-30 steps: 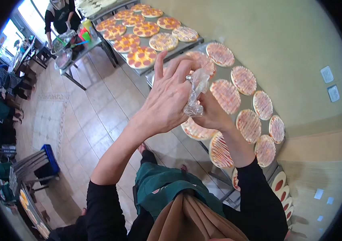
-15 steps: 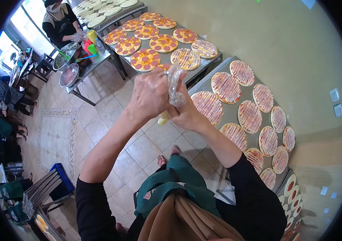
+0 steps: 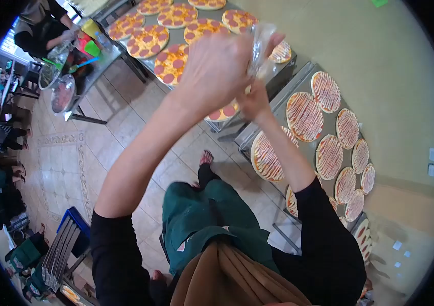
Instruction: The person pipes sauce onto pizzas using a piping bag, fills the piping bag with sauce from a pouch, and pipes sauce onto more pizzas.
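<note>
Both my hands are raised at chest height, closed round a crumpled clear plastic piping bag (image 3: 262, 48). My left hand (image 3: 219, 69) has its fingers wrapped about the bag, its back turned to me and slightly blurred. My right hand (image 3: 255, 99) grips from the right, a little lower, partly covered by the left. Most of the bag's body is hidden by the hands. Beyond them, pepperoni pizzas (image 3: 148, 42) lie on a metal table. To the right, pizzas striped with pale sauce (image 3: 304, 116) rest on another table.
A co-worker (image 3: 43, 28) stands at the upper left by a side table with a metal bowl (image 3: 64, 94) and a green cup (image 3: 92, 48). Slatted chair-like furniture and a blue bin (image 3: 81, 237) are at lower left. Other people sit along the left. Tiled floor (image 3: 120, 132) lies below.
My view has shifted, and the tables show farther up and left. Both hands have moved up and right with the piping bag, and my legs have changed stance.
</note>
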{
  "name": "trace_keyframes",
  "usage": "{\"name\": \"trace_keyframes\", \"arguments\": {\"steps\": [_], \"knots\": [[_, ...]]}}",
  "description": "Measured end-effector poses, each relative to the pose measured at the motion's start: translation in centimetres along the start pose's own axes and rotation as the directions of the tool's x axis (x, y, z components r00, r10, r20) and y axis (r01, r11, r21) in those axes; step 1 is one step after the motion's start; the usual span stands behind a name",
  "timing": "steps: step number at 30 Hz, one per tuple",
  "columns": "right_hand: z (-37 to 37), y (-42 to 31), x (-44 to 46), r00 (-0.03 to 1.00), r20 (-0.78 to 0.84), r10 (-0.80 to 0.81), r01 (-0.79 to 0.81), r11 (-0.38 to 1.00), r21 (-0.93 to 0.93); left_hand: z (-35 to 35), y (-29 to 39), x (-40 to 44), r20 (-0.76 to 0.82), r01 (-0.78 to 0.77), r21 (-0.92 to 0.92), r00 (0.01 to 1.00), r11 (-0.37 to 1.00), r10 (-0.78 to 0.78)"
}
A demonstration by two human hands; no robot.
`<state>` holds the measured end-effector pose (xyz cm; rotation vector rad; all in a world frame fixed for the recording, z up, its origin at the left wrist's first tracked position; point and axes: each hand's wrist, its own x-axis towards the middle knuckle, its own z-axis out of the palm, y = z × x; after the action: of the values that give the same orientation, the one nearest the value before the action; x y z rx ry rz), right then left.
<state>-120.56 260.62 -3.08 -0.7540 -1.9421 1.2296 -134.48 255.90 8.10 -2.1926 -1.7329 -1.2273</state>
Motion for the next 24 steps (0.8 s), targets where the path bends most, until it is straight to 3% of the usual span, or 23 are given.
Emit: {"name": "trace_keyframes", "arguments": {"steps": [1,2,5,6,9,10,17,20,22,24], "knots": [[-0.3,0.6,1.2,1.0,-0.015,0.026,-0.025,0.997,0.076,0.4,-0.9,0.7,-0.017,0.017,-0.034,1.0,0.999,-0.018],[-0.5,1.3,2.2,0.998,0.0,0.064,-0.063,0.986,0.156,0.2,-1.5,1.5,0.143,0.098,0.041,0.984,0.994,-0.103],[-0.7,4.6,5.3,0.994,-0.001,0.108,-0.105,0.966,0.235,1.1,-4.4,4.0,0.367,0.242,-0.12,0.912,0.963,-0.184],[-0.8,5.9,5.9,0.992,-0.009,0.124,-0.118,0.965,0.232,3.4,-6.3,3.8,0.277,0.182,-0.154,0.952,0.971,-0.134],[-1.1,9.3,7.5,0.986,-0.053,0.157,-0.139,0.959,0.246,5.4,-9.0,4.7,0.305,0.253,-0.336,0.941,0.907,-0.149],[-1.0,10.1,8.0,0.981,-0.082,0.176,-0.145,0.945,0.292,3.8,-9.1,6.4,0.57,0.399,-0.234,0.795,0.887,-0.207],[-0.6,17.5,12.5,0.956,-0.221,0.192,-0.119,0.945,0.305,12.0,-17.2,5.2,0.482,0.401,-0.093,0.819,0.911,-0.311],[-0.7,21.2,13.1,0.96,-0.175,0.219,-0.131,0.903,0.409,11.7,-17.8,5.5,0.574,0.586,-0.339,0.749,0.736,-0.331],[-0.7,22.6,13.2,0.974,-0.141,0.177,-0.099,0.893,0.438,11.4,-18.5,5.4,0.571,0.572,-0.583,0.794,0.577,-0.209],[-0.9,23.5,13.2,0.993,-0.085,0.084,-0.046,0.922,0.384,11.8,-18.5,4.9,0.501,0.523,-0.699,0.845,0.487,-0.188]]}}
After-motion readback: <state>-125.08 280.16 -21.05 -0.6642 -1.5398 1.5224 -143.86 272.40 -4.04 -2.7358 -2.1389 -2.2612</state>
